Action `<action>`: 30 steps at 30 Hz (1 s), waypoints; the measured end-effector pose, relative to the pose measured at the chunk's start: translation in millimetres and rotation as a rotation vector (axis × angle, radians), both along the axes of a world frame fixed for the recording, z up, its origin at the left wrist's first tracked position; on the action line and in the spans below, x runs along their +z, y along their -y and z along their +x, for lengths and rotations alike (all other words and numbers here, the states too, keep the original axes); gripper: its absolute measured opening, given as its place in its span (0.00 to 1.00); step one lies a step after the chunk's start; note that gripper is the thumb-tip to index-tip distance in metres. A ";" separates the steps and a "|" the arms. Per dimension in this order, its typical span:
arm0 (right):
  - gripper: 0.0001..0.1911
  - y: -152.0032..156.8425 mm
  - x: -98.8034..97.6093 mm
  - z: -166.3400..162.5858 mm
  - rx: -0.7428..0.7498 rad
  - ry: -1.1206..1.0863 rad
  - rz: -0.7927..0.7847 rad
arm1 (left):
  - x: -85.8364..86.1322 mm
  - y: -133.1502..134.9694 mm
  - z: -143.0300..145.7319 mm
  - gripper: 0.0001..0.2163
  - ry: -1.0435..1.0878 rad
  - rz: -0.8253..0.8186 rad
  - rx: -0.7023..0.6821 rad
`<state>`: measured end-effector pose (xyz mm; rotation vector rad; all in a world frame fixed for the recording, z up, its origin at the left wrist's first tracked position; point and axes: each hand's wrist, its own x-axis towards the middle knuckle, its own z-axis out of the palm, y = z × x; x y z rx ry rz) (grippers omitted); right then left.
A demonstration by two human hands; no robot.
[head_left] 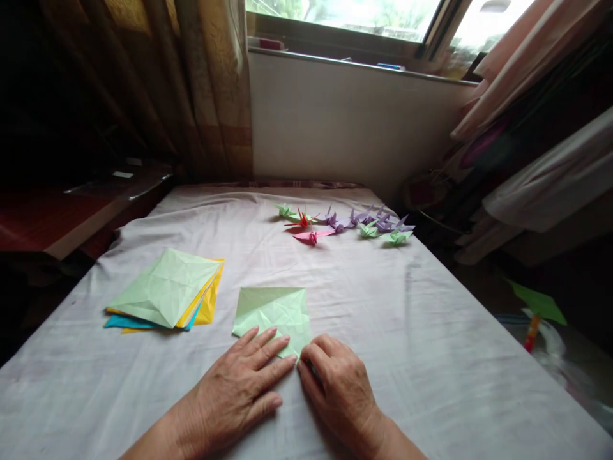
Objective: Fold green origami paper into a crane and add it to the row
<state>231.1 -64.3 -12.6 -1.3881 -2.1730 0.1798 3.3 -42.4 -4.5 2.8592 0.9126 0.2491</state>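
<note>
A light green sheet of origami paper [282, 306] with crease lines lies on the cloth-covered surface in front of me. My left hand [244, 377] rests flat on its near left part, fingers stretched out. At the sheet's near corner, my right hand [338, 380] is curled, thumb and forefinger pinching the paper. The hands hide the near edge of the sheet. To the left lies a stack of creased paper sheets [165, 284], light green on top, with yellow and blue edges showing below.
Several folded paper cranes [313, 237] in red, pink, purple and green stand at the far end of the white cloth [230, 223]. A dark reddish table [43, 217] is at the left. Clothes [550, 166] hang at the right. A green sheet [536, 300] sits beyond the right edge.
</note>
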 end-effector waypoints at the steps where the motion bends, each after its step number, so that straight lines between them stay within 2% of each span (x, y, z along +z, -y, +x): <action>1: 0.08 0.1 -0.7 0.2 0.001 -0.001 0.001 | 1.1 0.2 -0.8 0.25 -0.004 -0.020 -0.001; 10: 0.06 0.2 -2.3 -0.5 -0.003 0.017 0.004 | 2.0 -3.8 -9.5 0.25 -0.036 -0.062 0.042; 18: 0.05 -0.7 -0.9 -1.1 -0.021 0.032 0.033 | -7.1 -10.4 -48.8 0.28 -0.075 0.060 0.158; 22: 0.06 -1.0 0.1 -0.8 -0.030 0.044 0.046 | -5.8 -10.8 -61.6 0.27 -0.099 0.125 0.242; 25: 0.06 -0.7 0.9 -0.3 -0.026 0.037 0.052 | -3.1 -7.5 -50.0 0.23 -0.088 0.202 0.303; 28: 0.07 0.6 1.4 0.5 0.007 0.025 0.042 | -2.7 -2.8 -24.5 0.19 -0.060 0.299 0.415; 30: 0.07 1.9 1.6 1.0 0.046 0.012 0.032 | -2.7 -2.4 -7.6 0.19 -0.049 0.293 0.438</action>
